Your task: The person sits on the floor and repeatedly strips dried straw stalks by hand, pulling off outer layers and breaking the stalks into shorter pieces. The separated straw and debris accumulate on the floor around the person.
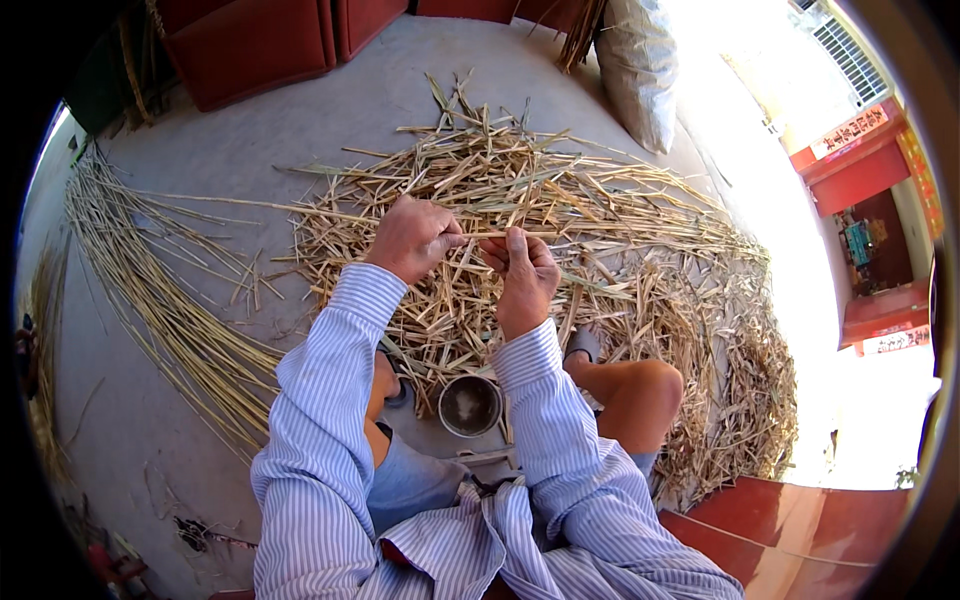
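Observation:
A long, thin, pale dried stalk (250, 203) runs from the left into my hands, held roughly level above a heap of straw-coloured scraps. My left hand (414, 238) is closed around it, knuckles up. Close beside, my right hand (524, 272) pinches the stalk's other part between thumb and fingers, with the thumb on top. Below them spreads the heap of cut stalks and dry leaf pieces (520, 190). Between my feet stands a round metal bowl (470, 406) with a greyish inside; what it holds is unclear.
A long bundle of stalks (160, 290) lies on the grey floor to my left. Red armchairs (250, 50) stand at the far left, and a full whitish sack (640, 75) is at the far side. Red floor tiles (790, 535) lie at the near right, past the scraps.

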Motion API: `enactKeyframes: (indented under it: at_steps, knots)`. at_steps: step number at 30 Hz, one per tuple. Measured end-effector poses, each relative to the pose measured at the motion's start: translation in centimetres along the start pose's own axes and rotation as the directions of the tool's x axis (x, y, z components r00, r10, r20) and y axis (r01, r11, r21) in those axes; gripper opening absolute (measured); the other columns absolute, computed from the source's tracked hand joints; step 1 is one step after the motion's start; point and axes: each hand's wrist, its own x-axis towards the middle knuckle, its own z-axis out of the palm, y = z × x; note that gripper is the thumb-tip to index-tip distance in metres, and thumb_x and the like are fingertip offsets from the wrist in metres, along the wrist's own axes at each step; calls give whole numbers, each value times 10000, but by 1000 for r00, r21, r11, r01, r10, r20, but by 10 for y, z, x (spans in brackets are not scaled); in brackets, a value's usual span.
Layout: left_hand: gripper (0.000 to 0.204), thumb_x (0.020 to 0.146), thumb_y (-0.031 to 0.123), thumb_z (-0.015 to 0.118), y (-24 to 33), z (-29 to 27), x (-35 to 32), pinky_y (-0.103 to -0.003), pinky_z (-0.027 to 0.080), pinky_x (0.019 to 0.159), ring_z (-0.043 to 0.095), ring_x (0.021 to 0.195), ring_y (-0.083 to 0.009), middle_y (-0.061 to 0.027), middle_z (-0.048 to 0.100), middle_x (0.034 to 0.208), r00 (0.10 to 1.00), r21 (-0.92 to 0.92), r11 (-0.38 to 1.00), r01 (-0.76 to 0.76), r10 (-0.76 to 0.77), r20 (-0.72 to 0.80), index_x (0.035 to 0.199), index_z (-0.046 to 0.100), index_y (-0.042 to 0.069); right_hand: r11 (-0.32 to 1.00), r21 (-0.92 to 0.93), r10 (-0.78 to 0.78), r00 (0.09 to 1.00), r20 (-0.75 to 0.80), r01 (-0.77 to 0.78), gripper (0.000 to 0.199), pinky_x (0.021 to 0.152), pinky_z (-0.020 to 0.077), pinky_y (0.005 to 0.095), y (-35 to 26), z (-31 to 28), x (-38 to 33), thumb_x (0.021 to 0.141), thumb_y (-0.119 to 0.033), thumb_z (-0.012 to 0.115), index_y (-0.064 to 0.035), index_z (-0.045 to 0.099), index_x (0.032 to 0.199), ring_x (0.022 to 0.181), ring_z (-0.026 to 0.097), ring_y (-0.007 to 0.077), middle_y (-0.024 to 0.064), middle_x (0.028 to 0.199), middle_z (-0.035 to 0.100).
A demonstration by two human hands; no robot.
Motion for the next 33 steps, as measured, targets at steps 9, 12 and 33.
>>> enactKeyframes:
  at_steps: [9,12,33]
  knots:
    - [147,726,205,759,-4,-17,-5,-402,434,673,608,690,-281,-82,657,712,992,-131,991,33,-16,128,757,679,85,986,-45,-146,953,266,163,199,832,567,324,-7,-11,-11,978,-108,539,42,560,1108,936,676,215,163,1026,675]
    - [154,730,209,760,-4,-18,-10,-400,434,684,605,692,-283,-84,653,711,987,-123,991,48,-28,159,762,676,84,981,-26,-180,947,265,194,214,842,564,322,-14,-14,-17,972,-107,551,42,548,1126,951,671,216,165,1033,675]
    - [108,719,70,700,-49,-48,-60,-409,430,726,580,823,-254,-48,596,791,984,367,924,-107,45,171,755,603,97,853,-333,-512,765,-390,401,175,816,601,269,-224,-249,28,928,-90,604,4,607,1074,966,664,219,153,1063,664]
